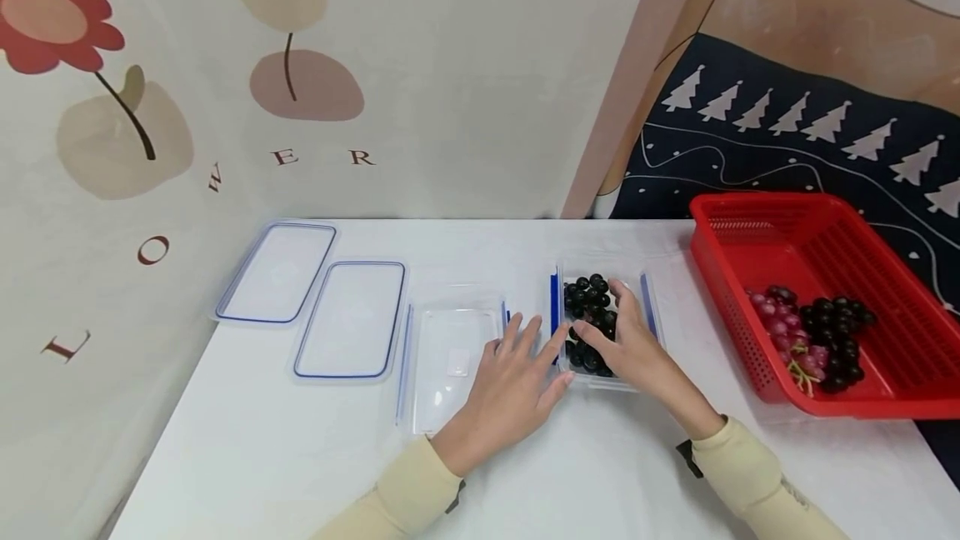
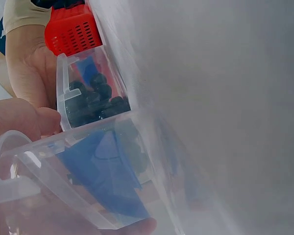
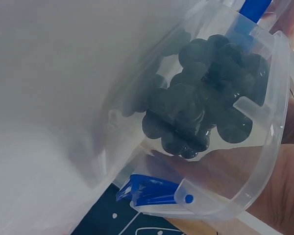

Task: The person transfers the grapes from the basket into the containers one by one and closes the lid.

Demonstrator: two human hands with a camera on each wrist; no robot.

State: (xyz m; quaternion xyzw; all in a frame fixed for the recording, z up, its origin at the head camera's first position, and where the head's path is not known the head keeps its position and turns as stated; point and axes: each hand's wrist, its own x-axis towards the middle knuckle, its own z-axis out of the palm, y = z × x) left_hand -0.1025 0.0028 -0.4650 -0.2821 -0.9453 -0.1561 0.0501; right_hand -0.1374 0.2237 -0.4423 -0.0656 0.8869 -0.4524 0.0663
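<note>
A clear plastic box (image 1: 600, 384) with blue side clips holds black grapes (image 1: 588, 298). My right hand (image 1: 633, 344) reaches into it from the near right, its thumb and fingers around part of the bunch. Through the clear wall in the right wrist view, the grapes (image 3: 186, 103) lie beside the fingers. My left hand (image 1: 506, 390) lies between this box and a second clear box (image 1: 442, 373) without fruit. Its fingers are spread; the forefinger and thumb touch the near left rim of the grape box, and other fingers lie over the second box's edge.
Two clear lids (image 1: 276, 273) with blue seals lie at the left; one (image 1: 351, 319) is nearer the boxes. A red basket (image 1: 738, 332) at the right holds red grapes (image 1: 783, 323) and more black grapes (image 1: 836, 332). A printed curtain hangs behind the white table (image 1: 247, 440).
</note>
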